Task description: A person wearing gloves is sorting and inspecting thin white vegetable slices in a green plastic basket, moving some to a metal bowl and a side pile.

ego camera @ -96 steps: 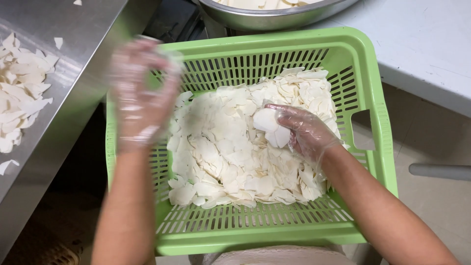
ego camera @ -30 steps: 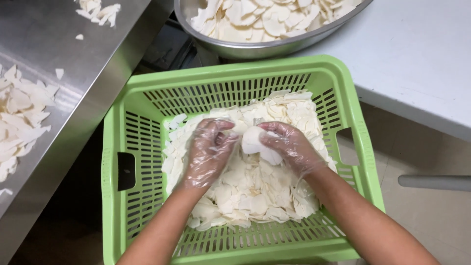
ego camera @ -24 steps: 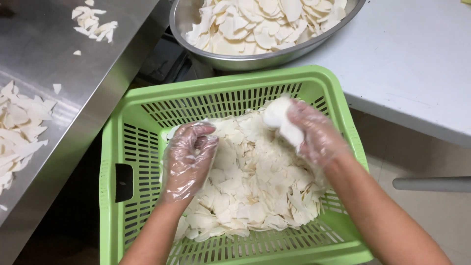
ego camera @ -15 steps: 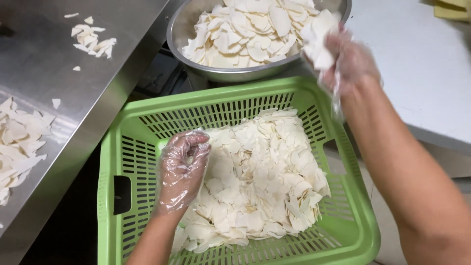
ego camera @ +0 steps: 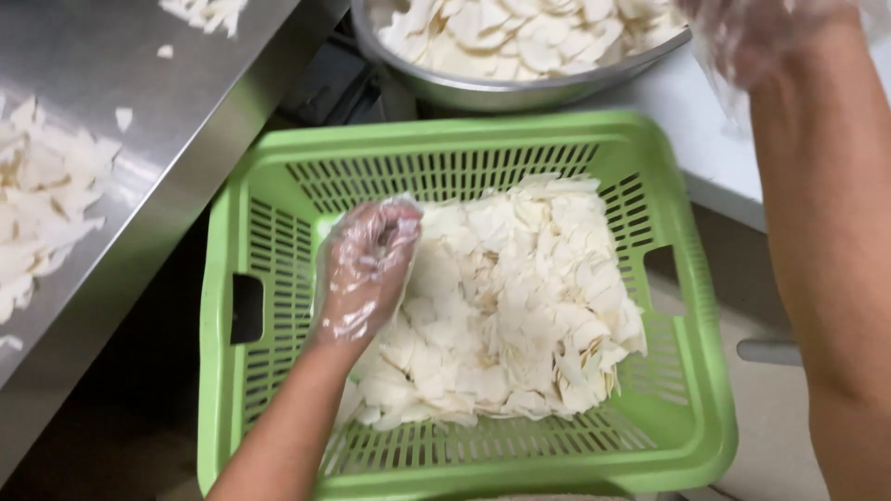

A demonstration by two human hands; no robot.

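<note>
A green slotted plastic basket (ego camera: 687, 371) holds a heap of thin white slices (ego camera: 520, 306). My left hand (ego camera: 365, 271), in a clear plastic glove, lies on the left side of the heap. Its fingers are curled down into the slices, and the glove hides whether they grip any. My right hand (ego camera: 752, 37), also gloved, is raised at the top right edge of the view, over the right rim of a steel bowl (ego camera: 520, 93) full of the same slices. That hand is blurred and partly cut off, so anything it holds is hidden.
A steel counter (ego camera: 176, 139) runs along the left with more loose slices (ego camera: 42, 204) on it. A white tabletop (ego camera: 705, 158) carries the bowl at the upper right. A dark gap lies between the counter and the basket.
My right hand picked up slices from the basket and carried them up to the steel bowl. My left hand stayed on the heap. The view shifted upward toward the bowl.
</note>
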